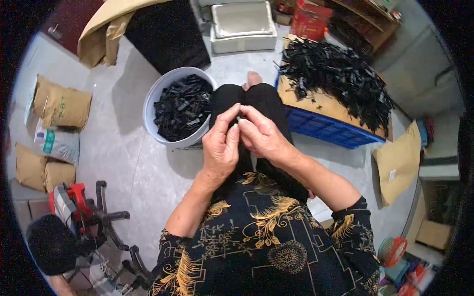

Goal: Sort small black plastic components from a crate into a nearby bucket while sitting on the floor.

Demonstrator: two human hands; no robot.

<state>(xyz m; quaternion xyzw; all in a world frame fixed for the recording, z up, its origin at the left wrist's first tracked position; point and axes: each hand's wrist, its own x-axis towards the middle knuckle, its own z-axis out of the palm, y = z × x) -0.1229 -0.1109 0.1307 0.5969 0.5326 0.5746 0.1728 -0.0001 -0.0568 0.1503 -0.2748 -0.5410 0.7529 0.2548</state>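
A pale grey concrete floor [123, 148] runs underfoot, evenly lit. Brown paper sacks [61, 106] slump along the left wall, a white foam box [243, 24] sits at the far end, and wooden shelving [365, 19] stands in the right corner.

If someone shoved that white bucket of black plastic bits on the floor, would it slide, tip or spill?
The white bucket looks wide and squat, so it would likely slide rather than tip. It is heaped with black plastic pieces, so it is probably fairly heavy. The pieces lie loose near the rim, so a hard shove might spill some.
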